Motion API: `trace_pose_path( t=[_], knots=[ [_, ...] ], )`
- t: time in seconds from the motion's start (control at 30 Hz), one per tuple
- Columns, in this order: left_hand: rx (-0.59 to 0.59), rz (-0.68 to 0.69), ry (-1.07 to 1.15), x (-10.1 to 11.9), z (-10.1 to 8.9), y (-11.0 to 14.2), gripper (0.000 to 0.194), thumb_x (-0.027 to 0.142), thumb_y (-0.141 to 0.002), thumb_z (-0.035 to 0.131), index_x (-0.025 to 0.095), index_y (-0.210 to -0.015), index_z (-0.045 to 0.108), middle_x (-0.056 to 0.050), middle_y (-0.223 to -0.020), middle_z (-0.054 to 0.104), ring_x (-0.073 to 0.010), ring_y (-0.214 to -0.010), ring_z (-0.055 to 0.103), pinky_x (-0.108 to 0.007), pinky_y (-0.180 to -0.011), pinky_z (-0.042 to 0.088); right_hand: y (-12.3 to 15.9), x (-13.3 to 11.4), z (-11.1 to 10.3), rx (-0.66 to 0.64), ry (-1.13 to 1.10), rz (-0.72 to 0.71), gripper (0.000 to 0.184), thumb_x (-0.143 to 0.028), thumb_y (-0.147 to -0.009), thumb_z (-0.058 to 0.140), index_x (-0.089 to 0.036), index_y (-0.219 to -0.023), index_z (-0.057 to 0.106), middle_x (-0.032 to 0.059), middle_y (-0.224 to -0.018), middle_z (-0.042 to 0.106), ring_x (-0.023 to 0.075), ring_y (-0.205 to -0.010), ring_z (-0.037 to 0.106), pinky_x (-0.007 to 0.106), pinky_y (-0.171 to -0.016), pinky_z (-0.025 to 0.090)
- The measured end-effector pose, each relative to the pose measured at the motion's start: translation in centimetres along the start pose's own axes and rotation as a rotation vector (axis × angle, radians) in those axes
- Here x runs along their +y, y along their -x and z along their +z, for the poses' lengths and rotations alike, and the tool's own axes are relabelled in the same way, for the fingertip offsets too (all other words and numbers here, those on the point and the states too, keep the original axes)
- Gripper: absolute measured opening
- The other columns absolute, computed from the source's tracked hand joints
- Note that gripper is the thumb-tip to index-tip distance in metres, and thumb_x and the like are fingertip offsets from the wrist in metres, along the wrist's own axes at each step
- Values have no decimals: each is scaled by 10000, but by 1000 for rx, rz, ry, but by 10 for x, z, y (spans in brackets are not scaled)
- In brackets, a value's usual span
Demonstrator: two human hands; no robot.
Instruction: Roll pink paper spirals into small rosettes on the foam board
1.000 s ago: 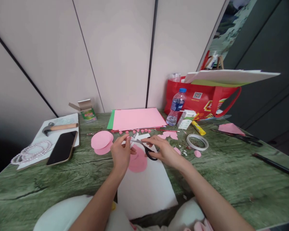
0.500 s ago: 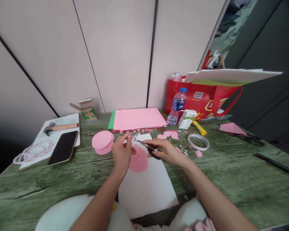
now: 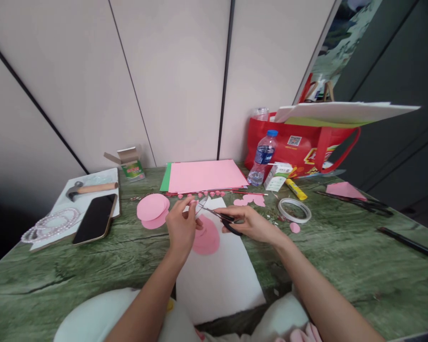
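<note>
My left hand (image 3: 181, 223) is closed, pinching a small piece of pink paper (image 3: 193, 203) between thumb and fingers. In my right hand (image 3: 248, 223) is a pair of scissors (image 3: 228, 220) with black handles, its blades parted beside the pink piece. Beneath both hands lies a white sheet (image 3: 217, 285), with pink paper circles (image 3: 207, 240) on it. Just beyond the hands runs a row of several small pink paper rolls (image 3: 200, 194). A stack of pink paper circles (image 3: 152, 209) rests left of my left hand.
Left are a phone (image 3: 95, 219), a hammer (image 3: 91, 189) and bead strings (image 3: 53, 224). Coloured paper (image 3: 207, 175) lies at the back. On the right stand a water bottle (image 3: 262, 161) and red bag (image 3: 285, 147), near a tape roll (image 3: 307, 210), glue stick (image 3: 296, 189) and paper scraps (image 3: 251, 200).
The scissor blades are spread wider than before, and the handles in my right hand have shifted slightly. My left hand keeps its pinch in nearly the same place.
</note>
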State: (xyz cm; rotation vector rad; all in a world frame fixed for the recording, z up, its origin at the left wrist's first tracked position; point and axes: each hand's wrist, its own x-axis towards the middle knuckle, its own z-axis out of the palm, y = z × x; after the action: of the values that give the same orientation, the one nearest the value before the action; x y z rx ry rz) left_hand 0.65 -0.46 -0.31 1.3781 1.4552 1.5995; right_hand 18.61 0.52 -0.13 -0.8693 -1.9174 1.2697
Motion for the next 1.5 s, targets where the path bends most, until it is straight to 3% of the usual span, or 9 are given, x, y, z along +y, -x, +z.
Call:
trace_pose_path(
  t=[0.3, 0.6, 0.7, 0.8, 0.9, 1.13, 1.27, 1.37, 1.5],
  knots=[
    [1, 35, -9, 2, -1, 0, 316, 397, -745, 543, 154, -923, 639, -60, -922, 607, -38, -337, 496, -181, -294, 421, 1, 4, -3, -62, -118, 38, 373, -202, -736, 550, -205, -1106, 600, 19, -980, 641, 116, -758, 597, 288, -752, 519],
    [15, 21, -50, 1, -1, 0, 322, 400, -761, 520, 161, -946, 633, -64, -947, 607, -40, -336, 499, -182, -277, 395, 1, -2, -3, -9, -47, 10, 349, -202, -726, 538, -189, -1064, 626, 23, -878, 676, 132, -714, 620, 287, -707, 520],
    [49, 38, -131, -2, -2, -2, 308, 383, -764, 522, 178, -962, 636, -64, -963, 613, -35, -334, 481, -186, -292, 384, 2, 3, -13, 122, 36, -24, 342, -216, -719, 552, -177, -1050, 630, 36, -888, 675, 157, -753, 628, 308, -735, 510],
    [50, 79, -187, -2, -2, -1, 273, 357, -770, 522, 201, -953, 650, -55, -967, 617, -33, -343, 465, -193, -329, 384, 3, 12, -29, 377, 129, -74, 370, -208, -713, 552, -179, -1078, 602, 35, -918, 663, 172, -807, 623, 330, -794, 483],
    [-133, 126, -155, -1, 2, 6, 237, 329, -782, 512, 218, -931, 658, -32, -895, 616, -43, -375, 473, -191, -358, 382, 5, 21, -39, 450, 389, -72, 387, -149, -680, 558, -181, -1065, 591, 44, -970, 642, 189, -888, 594, 338, -841, 442],
    [-849, 409, -296, 4, 15, 30, 237, 177, -811, 445, 200, -875, 672, -44, -779, 632, -133, -689, 573, -227, -618, 445, 1, 36, -30, 130, 807, 208, 453, -15, -640, 539, -221, -1040, 598, 50, -1022, 632, 204, -963, 553, 299, -843, 399],
    [-1062, 278, -209, 4, 16, 38, 196, 143, -758, 496, 182, -768, 687, -34, -698, 641, -117, -580, 559, -199, -519, 435, -3, 39, -24, 27, 957, 198, 455, 15, -687, 469, -230, -1043, 612, 64, -1010, 632, 206, -1001, 523, 289, -851, 371],
    [-979, 19, -66, 5, 16, 35, 177, 197, -735, 527, 185, -788, 696, -37, -706, 647, -92, -462, 524, -183, -399, 412, -5, 41, -21, 43, 1056, 189, 422, -4, -732, 438, -244, -1017, 638, 84, -1018, 619, 227, -987, 510, 324, -835, 368],
    [-572, -205, 79, 5, 11, 16, 189, 205, -694, 565, 140, -822, 688, -23, -600, 629, -76, -384, 497, -191, -376, 428, -12, 46, -12, 213, 969, 142, 243, -124, -779, 501, -199, -937, 669, 97, -976, 615, 224, -913, 527, 328, -792, 393]
  ],
)
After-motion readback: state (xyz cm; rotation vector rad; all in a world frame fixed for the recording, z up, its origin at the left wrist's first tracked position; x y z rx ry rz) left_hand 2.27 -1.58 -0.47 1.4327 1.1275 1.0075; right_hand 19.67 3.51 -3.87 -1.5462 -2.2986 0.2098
